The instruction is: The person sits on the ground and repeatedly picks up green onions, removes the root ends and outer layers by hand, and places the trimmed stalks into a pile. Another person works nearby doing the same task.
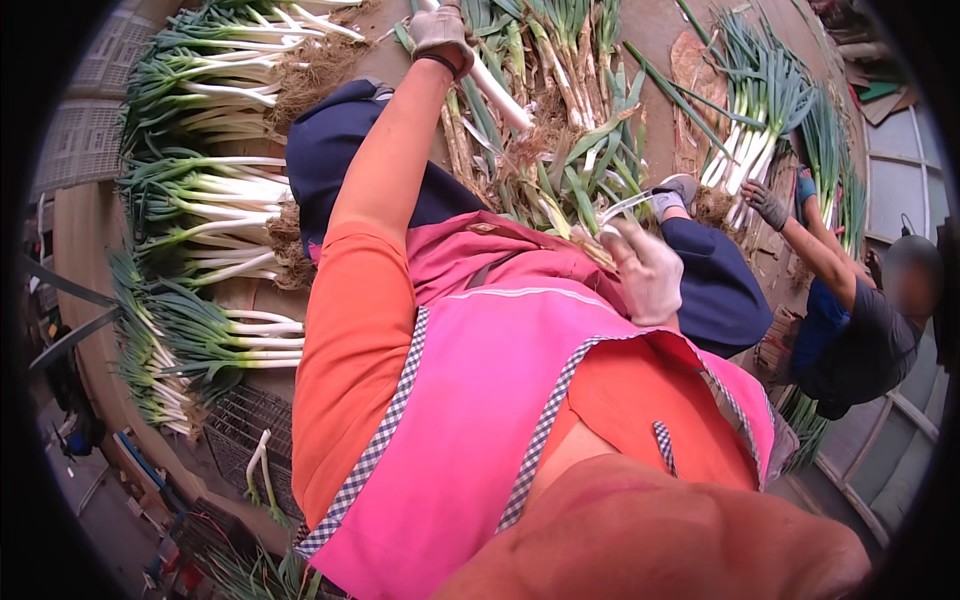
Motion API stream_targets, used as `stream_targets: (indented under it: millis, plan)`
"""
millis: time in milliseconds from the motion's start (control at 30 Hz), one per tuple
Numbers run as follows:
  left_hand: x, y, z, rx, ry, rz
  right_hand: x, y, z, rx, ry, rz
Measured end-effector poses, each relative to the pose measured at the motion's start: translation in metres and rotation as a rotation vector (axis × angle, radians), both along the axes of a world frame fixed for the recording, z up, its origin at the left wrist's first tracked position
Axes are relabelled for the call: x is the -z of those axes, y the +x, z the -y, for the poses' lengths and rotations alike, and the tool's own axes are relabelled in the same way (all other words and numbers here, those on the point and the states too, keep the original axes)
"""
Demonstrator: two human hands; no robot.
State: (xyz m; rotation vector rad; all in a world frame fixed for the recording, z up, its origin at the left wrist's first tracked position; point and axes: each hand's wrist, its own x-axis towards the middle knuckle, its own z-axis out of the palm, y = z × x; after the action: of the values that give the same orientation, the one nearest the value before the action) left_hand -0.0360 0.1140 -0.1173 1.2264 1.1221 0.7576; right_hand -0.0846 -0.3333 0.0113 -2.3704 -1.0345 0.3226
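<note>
My left hand point(442, 34), in a pale knit glove, grips a leek point(499, 97) near the top edge of the view. The leek's white shaft slants down to the right, ending in brown roots. My right hand point(646, 270), gloved too, is close to my lap with its fingers curled on a pale leaf strip point(596, 244). Between my legs lies a heap of peeled leek leaves point(585, 176). Behind it are untrimmed leeks point(566, 67) with dry brown outer leaves. The leek's upper end runs out of view.
Rows of cleaned leeks point(225, 225) lie on the left, roots inward. A wire crate point(251, 427) is at lower left, plastic crates point(82, 142) at upper left. At right, a co-worker's gloved hand point(765, 204) reaches to another leek bundle point(750, 142).
</note>
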Motion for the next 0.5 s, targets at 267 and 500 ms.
stream_targets:
  millis: [267,500]
  plan:
    - [-0.057,-0.021,0.073,-0.053,-0.307,0.445,0.038,0.032,-0.117,0.064,0.197,-0.937]
    - [-0.073,-0.023,0.139,-0.055,-0.463,0.422,0.055,0.024,-0.144,0.079,0.354,-0.835]
